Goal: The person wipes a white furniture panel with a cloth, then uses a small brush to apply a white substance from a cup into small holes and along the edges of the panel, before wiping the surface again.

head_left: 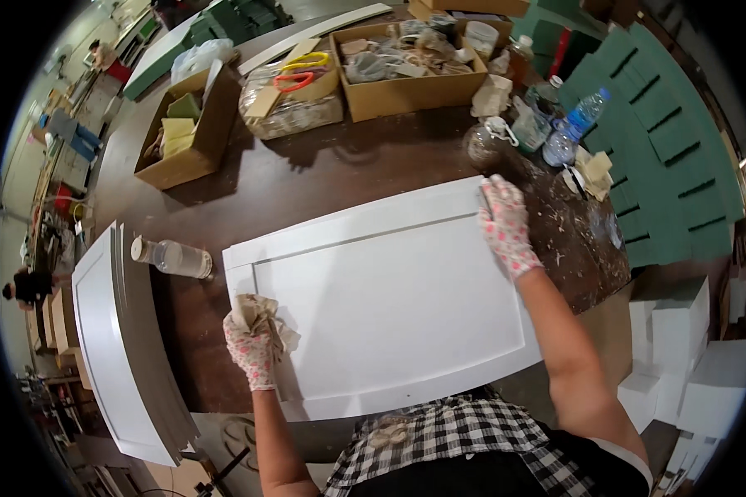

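Note:
A white cabinet door panel (389,306) with a raised frame lies flat on the brown table in front of me. My left hand (252,352), in a white glove with pink dots, is closed on a crumpled beige rag (259,316) at the panel's left edge. At the far right corner, my right hand (506,225), gloved the same way, rests with bent fingers on the frame. A thin greyish-brown edge shows beside those fingers; what it belongs to is too small to make out.
More white panels (112,331) stand stacked at left, near a clear bottle (174,258) lying on the table (348,174). Farther back are cardboard boxes (414,95), scissors (298,73) on a wrapped bundle and plastic bottles (574,128). Green slotted panels (663,141) stand at right.

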Tool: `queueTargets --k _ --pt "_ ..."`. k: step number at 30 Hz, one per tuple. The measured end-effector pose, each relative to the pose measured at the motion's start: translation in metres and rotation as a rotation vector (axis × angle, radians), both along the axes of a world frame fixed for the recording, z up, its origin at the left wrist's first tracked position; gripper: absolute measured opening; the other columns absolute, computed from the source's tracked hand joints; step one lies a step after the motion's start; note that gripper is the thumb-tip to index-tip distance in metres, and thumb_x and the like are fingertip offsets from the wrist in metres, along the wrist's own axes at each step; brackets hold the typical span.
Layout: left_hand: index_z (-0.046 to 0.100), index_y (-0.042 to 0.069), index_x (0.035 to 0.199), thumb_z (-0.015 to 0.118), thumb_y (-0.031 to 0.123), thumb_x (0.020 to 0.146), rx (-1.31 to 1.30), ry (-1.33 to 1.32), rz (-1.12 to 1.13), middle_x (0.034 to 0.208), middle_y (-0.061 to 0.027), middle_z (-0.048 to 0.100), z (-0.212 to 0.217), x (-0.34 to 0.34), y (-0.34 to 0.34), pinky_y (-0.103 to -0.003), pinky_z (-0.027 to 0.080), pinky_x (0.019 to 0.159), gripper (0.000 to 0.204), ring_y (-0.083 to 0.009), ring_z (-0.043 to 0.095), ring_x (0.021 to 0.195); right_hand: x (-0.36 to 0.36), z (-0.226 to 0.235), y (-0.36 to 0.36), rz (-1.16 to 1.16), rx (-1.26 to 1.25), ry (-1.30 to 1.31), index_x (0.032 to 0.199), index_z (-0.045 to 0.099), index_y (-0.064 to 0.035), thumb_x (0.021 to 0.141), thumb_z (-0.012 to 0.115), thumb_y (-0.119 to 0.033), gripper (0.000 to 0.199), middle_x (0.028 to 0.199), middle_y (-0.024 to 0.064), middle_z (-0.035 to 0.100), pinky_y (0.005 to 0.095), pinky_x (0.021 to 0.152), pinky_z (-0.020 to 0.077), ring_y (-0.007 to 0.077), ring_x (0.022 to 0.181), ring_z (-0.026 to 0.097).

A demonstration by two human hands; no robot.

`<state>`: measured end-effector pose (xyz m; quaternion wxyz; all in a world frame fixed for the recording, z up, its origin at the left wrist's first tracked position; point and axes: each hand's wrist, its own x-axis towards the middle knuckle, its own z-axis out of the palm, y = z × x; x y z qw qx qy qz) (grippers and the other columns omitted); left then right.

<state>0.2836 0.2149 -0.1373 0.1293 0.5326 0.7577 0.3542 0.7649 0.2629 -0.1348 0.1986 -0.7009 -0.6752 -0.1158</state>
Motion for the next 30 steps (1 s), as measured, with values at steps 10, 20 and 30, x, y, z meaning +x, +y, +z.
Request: queueTargets --k 10,20,30 --pt "0.057 0.003 0.105 0.075 0.014 0.069 0.109 0.076 -0.111 0.104 -0.0151 0.058 -0.014 0.0 0.0 -0.039 0.048 0.084 0.042 -0.0333 0.059 0.097 -0.284 -0.005 0.086 0.459 0.148 -0.078 0.092 0.054 -0.0064 0.079 0.047 -0.012 0.016 0.094 0.0121 0.052 0.0379 0.081 0.043 0.0257 0.087 0.051" --pt "0.052 0.003 0.117 0.075 0.013 0.066 -0.095 0.013 -0.079 0.128 -0.0188 0.053 -0.006 -0.005 -0.001 -0.046 0.036 0.103 0.056 -0.0375 0.044 0.126 -0.325 0.005 0.098 0.455 -0.002 -0.209 0.103 0.054 -0.0033 0.076 0.051 -0.011 0.028 0.099 0.0122 0.051 0.0409 0.082 0.0424 0.0258 0.091 0.05" --pt "0.052 0.005 0.119 0.074 0.006 0.057 -0.076 0.07 -0.098 0.131 -0.0211 0.048 -0.007 -0.009 -0.012 -0.049 0.034 0.103 0.065 -0.0393 0.04 0.128 -0.342 0.003 0.109 0.473 -0.103 -0.207 0.124 0.053 -0.0015 0.083 0.049 -0.012 0.042 0.127 0.017 0.053 0.045 0.09 0.0455 0.0309 0.105 0.053"
